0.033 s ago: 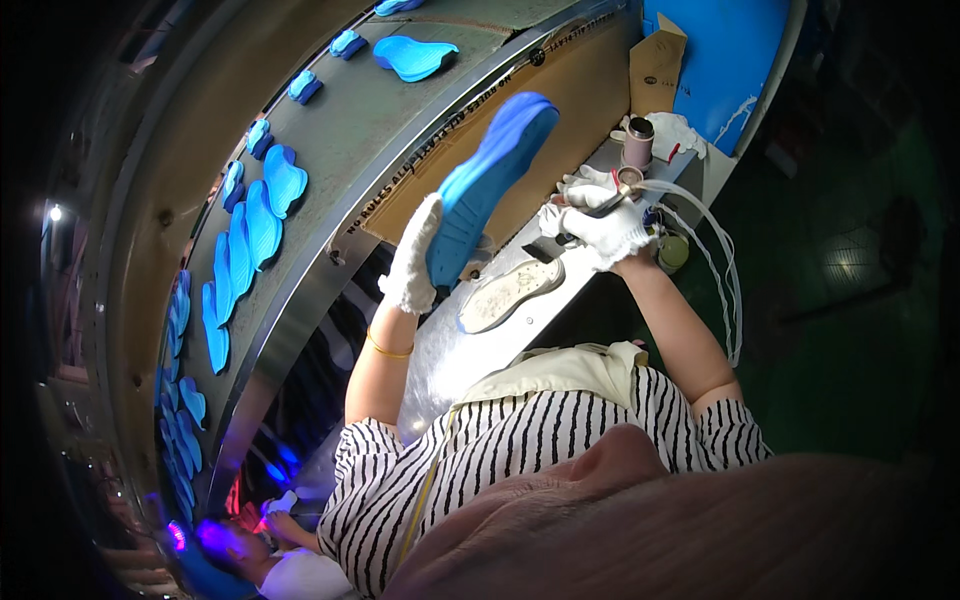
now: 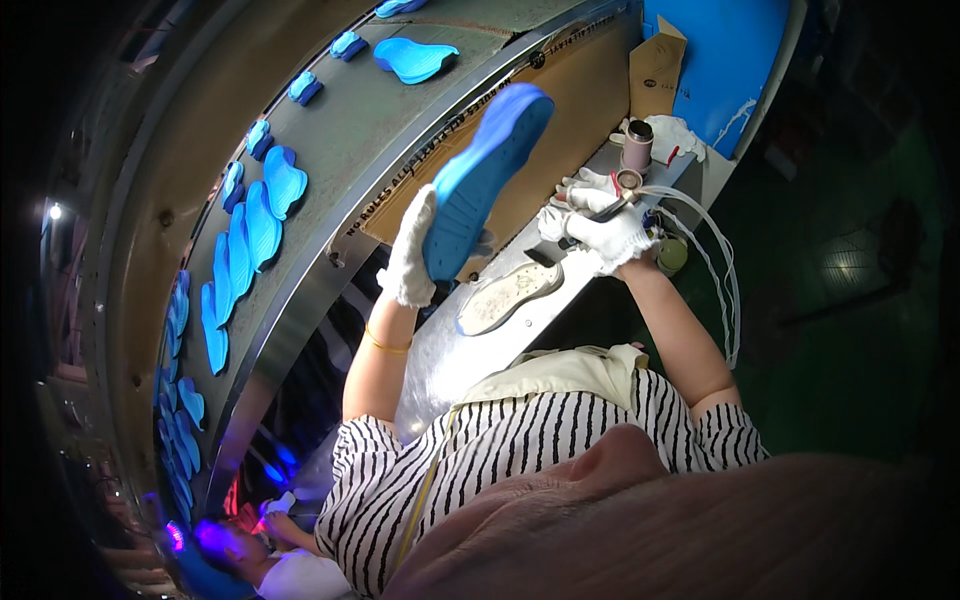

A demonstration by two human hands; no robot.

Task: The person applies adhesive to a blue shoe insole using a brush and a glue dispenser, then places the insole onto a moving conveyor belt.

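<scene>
My left hand (image 2: 408,250), in a white glove, grips a blue shoe sole (image 2: 478,185). The sole stands tilted up, its heel end low by the palm and its top leaning right. In its white glove, my right hand (image 2: 612,235) is closed round a brush (image 2: 545,253) with dark bristles, joined to clear hoses (image 2: 700,205). The bristles are apart from the blue sole. Below them, a pale shoe sole (image 2: 508,298) lies flat on the metal bench (image 2: 450,350).
On the left, a dark conveyor belt (image 2: 330,130) carries several blue soles (image 2: 263,225). Cardboard (image 2: 575,100) lines its near side. A pinkish flask (image 2: 637,145) and a greenish container (image 2: 672,255) stand near my right hand. Another person (image 2: 290,570) works at lower left.
The blue sole has shifted slightly left and up with my left hand. My right hand and the brush have barely moved.
</scene>
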